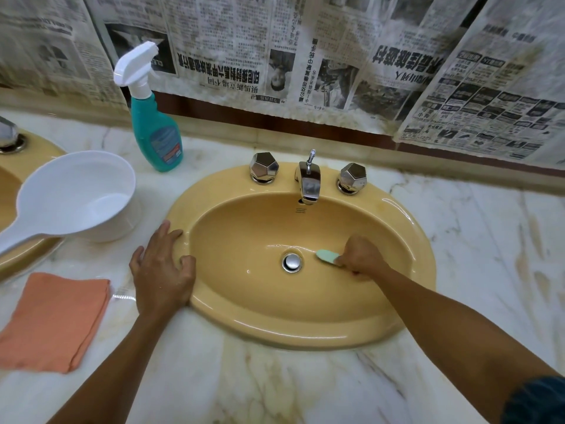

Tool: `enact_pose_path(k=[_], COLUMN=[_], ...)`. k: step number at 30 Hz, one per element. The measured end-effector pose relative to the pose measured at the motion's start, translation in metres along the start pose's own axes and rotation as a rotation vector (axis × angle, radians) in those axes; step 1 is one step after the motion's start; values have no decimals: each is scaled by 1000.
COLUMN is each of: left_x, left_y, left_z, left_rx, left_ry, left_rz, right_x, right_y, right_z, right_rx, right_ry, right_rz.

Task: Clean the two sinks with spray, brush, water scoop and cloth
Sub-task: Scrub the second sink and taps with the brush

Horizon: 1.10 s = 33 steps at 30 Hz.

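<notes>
I am curling my right hand (360,257) around the handle of a pale green brush (327,257), its head lying on the basin floor just right of the drain (292,262); the bristles themselves are not showing, so I am judging contact from the head's position. My left hand (163,270) is resting flat with spread, straight fingers over the near-left rim of the sink (412,240), gripping nothing and bracing me. The step in hand, as I am reading it, is scrubbing this basin. To do it well I am planning short overlapping strokes circling the drain, then working up the walls toward the faucet (308,182) and around the two faceted knobs (264,168), keeping the head flat so the bristles and not the plastic back are bearing down, and keeping the bracing palm off wet glaze where it could slip. The scoop (76,194), holding some water, is sitting on the counter (489,240) between this basin and the second sink (18,154) at far left; the folded orange cloth (55,319) is lying near the left forearm; the teal spray (156,130) is standing upright behind. Its label is too blurred to read. Small print under the faucet is illegible; newspaper (336,56) with large Chinese headlines, hung upside down, is covering the wall.
</notes>
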<state>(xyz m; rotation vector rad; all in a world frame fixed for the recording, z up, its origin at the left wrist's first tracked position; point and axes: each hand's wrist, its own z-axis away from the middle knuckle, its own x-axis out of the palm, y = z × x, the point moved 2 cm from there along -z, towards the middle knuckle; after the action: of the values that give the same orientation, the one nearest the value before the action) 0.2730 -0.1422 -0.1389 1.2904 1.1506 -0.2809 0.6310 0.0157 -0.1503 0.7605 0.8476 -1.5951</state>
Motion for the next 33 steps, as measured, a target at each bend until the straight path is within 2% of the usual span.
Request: enact_pose_path(k=[2, 3, 5, 7, 8, 10, 11, 12, 15, 18, 19, 22, 23, 24, 27, 28, 29, 30, 32, 33], left_x=[0, 1, 1, 1, 2, 1, 2, 2, 2, 2, 2, 1, 1, 1, 2, 3, 3, 3, 2, 1], left_y=[-1, -1, -1, -1, -1, -1, -1, -1, -2, -3, -3, -3, -3, -3, -4, -4, -4, -4, -5, -4], left_z=[0, 0, 0, 0, 0, 1, 1, 1, 1, 0, 1, 1, 1, 1, 0, 1, 0, 1, 1, 1], left_rx=[1, -1, -7, -10, -13, -11, -10, -9, -9, -10, -9, -8, -5, -1, 4, 4, 5, 6, 5, 3], left_ry=[-1, -2, -3, -4, -6, -8, -10, -11, -12, -11, -11, -12, -13, -13, -3, 0, 3, 6, 8, 6], left_rz=[-2, -2, -1, 0, 2, 3, 3, 3, 7, 9, 8, 4, 3, 1, 0, 1, 0, -1, -3, -1], right_x=[17, 29, 44, 41, 34, 30, 35, 42, 61, 41, 35, 29, 30, 29, 8, 1, -3, -6, -7, -7], right_y=[-11, -18, -32, -34, -33, -31, -32, -37, -63, -73, -70, -59, -57, -58, -71, -70, -67, -59, -42, -37], right_z=[15, 22, 40, 46, 45, 42, 45, 53, 80, 93, 90, 83, 82, 84, 97, 97, 93, 88, 80, 77], right_rx=[-59, -124, -246, -255, -240, -249, -258, -271, -419, -500, -487, -432, -427, -443, -496, -479, -449, -407, -306, -281], right_ry=[8, -70, -353, -502, -478, -272, -194, -187, -350, -478, -486, -427, -435, -468, -604, -639, -656, -646, -527, -479], right_rz=[118, 160, 80, 58, 158, 457, 556, 562, 334, 126, 175, 538, 569, 514, 41, -14, 32, 183, 610, 729])
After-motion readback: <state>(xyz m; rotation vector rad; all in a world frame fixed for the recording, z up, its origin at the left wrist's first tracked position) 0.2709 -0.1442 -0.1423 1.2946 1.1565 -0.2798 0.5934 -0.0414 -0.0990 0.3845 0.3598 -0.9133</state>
